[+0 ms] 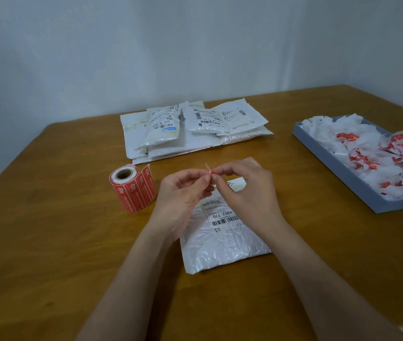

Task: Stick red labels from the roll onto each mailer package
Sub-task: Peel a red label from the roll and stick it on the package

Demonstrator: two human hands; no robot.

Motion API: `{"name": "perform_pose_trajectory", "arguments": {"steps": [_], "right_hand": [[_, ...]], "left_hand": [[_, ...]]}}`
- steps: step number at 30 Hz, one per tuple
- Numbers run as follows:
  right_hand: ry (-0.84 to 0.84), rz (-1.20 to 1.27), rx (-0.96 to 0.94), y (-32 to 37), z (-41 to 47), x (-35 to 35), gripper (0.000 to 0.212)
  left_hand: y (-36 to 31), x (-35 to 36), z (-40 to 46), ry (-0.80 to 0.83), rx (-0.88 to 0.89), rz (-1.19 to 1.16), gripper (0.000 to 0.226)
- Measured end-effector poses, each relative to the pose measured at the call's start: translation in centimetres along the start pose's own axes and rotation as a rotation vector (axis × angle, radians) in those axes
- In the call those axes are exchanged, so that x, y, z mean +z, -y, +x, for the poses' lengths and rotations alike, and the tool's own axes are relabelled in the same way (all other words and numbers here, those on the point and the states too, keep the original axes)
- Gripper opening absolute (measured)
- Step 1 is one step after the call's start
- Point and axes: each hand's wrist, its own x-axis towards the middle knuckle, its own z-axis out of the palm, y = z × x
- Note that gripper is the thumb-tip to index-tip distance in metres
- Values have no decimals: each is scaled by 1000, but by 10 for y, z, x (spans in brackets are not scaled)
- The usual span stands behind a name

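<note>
A white bubble mailer (pixel 222 244) with a barcode shipping slip lies flat on the wooden table in front of me. Above its far end, my left hand (pixel 183 193) and my right hand (pixel 244 185) both pinch a small red label (pixel 209 170) between their fingertips; it stands edge-on, so little of it shows. The red label roll (pixel 131 189) stands on the table to the left of my left hand, with a strip of labels hanging loose. A pile of several white mailers (pixel 190 129) lies further back.
A shallow grey tray (pixel 350 178) at the right holds several crumpled white backing scraps with red bits. The brown table (pixel 47 242) runs to a pale wall behind and to its near edge at the bottom.
</note>
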Motion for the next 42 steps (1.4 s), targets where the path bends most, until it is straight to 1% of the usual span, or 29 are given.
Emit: {"name": "perform_pose_trajectory", "arguments": {"steps": [3,12,20,24,27,30,34,42], "right_hand": [[-1,-3,2,0,0,0,6],[7,-15,13,2,-1,-1,3],[9,-1,13,1,0,-1,5],[30,17,25,1,-1,-1,5],[15,66,50,2,0,-1,4],[-6,193,150,4,2,-2,5],[4,398,376,5,4,-6,13],[-19,665,657,6,9,-11,13]], "left_hand": [[0,0,0,-1,13,27,11],[0,2,-1,-5,28,75,23],[-1,3,-2,-2,25,87,24],[1,2,-1,2,34,91,21],[2,2,0,18,36,89,23],[3,2,1,9,30,76,22],[2,1,1,-26,17,59,9],[-2,2,0,-46,-5,14,6]]}}
